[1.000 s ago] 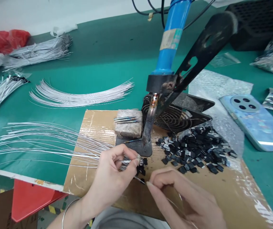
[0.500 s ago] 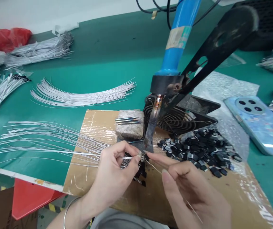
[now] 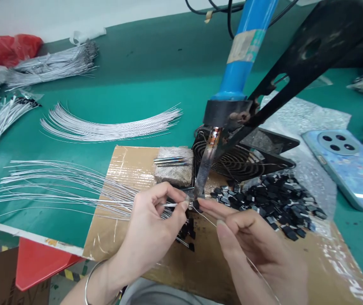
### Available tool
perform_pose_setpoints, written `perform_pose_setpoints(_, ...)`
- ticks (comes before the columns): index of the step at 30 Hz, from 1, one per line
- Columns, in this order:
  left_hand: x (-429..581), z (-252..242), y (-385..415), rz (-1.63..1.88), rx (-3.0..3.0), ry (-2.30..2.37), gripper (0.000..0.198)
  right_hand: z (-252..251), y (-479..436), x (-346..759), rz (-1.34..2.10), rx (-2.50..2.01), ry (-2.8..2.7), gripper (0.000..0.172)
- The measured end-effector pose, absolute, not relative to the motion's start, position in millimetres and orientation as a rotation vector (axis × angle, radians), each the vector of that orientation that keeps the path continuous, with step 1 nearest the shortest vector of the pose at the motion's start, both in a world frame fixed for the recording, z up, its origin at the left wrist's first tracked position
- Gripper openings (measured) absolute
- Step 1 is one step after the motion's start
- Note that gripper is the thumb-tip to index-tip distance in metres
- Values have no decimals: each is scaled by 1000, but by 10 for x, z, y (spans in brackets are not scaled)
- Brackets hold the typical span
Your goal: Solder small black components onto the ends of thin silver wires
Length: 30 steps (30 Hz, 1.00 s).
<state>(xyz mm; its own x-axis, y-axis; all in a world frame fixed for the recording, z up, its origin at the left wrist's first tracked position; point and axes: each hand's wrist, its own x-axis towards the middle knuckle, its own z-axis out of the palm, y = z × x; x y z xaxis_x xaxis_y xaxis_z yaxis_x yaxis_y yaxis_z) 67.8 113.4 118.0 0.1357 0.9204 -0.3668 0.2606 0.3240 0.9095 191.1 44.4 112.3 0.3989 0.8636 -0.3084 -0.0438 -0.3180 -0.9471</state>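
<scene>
My left hand (image 3: 151, 228) pinches the ends of a fan of thin silver wires (image 3: 67, 188) between thumb and forefinger. The pinched tips sit right at the tip of the fixed soldering iron (image 3: 207, 163), whose blue handle (image 3: 245, 46) slopes up to the right. My right hand (image 3: 257, 250) is closed on a thin solder wire (image 3: 207, 218); its end touches the same spot under the iron tip. A few small black parts (image 3: 188, 233) lie on the cardboard (image 3: 124, 169) just below my fingers.
A heap of small black components (image 3: 273, 201) lies right of the iron. Behind the iron are a sponge block (image 3: 174, 167) with metal pins and a black fan grille (image 3: 232, 159). A blue phone (image 3: 349, 167) lies at right. More wire bundles (image 3: 111, 127) rest on the green mat.
My right hand rose from the cardboard and brought the solder wire up to the iron tip. My left hand lifted the wire ends slightly to the same point.
</scene>
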Motion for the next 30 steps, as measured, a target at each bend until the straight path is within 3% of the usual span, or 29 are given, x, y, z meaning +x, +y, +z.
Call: perform_pose_setpoints(30, 709, 1274, 1209, 732, 1119, 1378, 12, 1155, 533, 1900, 1009, -1615, -712, 27)
